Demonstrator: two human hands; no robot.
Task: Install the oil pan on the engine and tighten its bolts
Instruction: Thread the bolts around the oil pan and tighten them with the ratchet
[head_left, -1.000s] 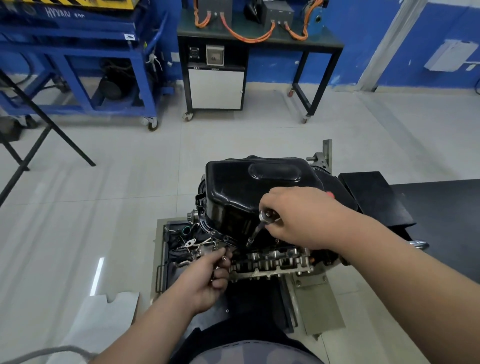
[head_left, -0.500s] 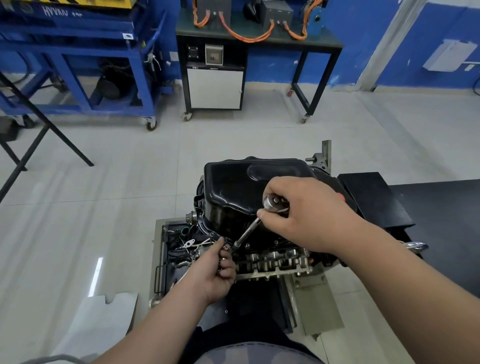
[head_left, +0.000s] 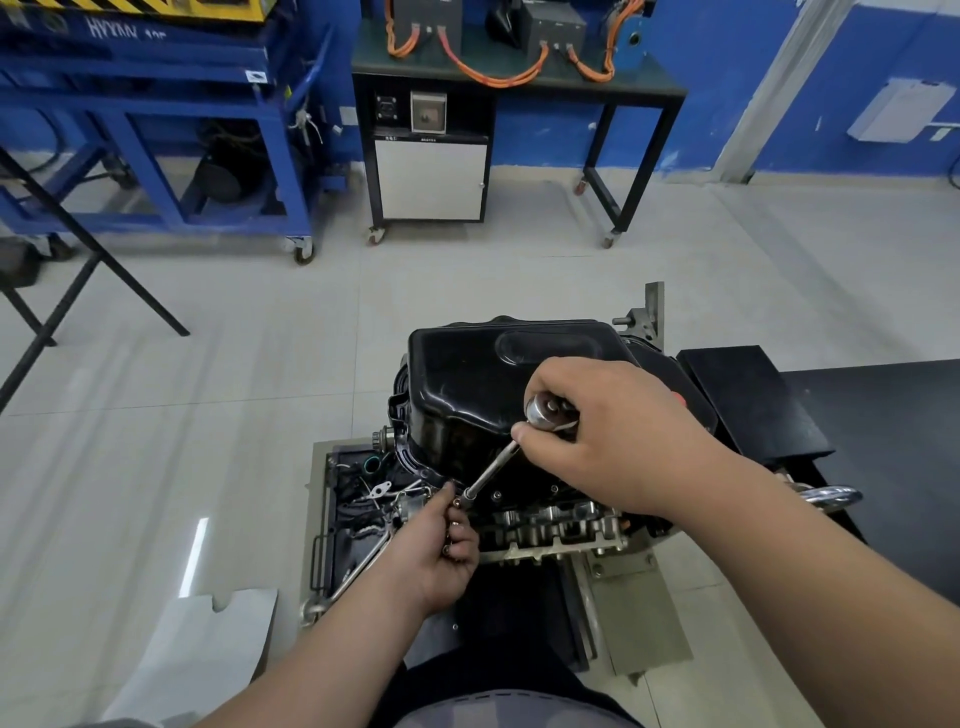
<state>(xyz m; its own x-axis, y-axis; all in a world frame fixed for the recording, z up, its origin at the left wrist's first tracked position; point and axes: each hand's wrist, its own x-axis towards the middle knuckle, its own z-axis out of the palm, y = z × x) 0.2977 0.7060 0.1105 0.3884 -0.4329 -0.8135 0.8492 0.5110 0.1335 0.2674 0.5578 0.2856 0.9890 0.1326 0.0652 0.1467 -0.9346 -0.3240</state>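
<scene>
A glossy black oil pan (head_left: 483, 379) sits on top of the upturned engine (head_left: 550, 525), which is mounted on a stand. My right hand (head_left: 608, 431) grips the head of a silver ratchet (head_left: 545, 413). The ratchet's extension bar (head_left: 488, 475) slants down and to the left to the pan's near left flange. My left hand (head_left: 441, 540) is curled at the bar's lower tip and pinches small bolts (head_left: 456, 525) between its fingers. The bolt under the socket is hidden.
A tray (head_left: 358, 499) of loose parts lies left of the engine. A black bench (head_left: 883, 447) stands at the right, with a chrome tool (head_left: 826, 493) at its edge. Across the tiled floor are a blue cart (head_left: 156, 104) and a black table (head_left: 519, 83) with orange cables.
My right hand has lifted the ratchet head up and to the right, so the extension bar now slants longer. My left hand has shifted up to the bar's tip at the flange.
</scene>
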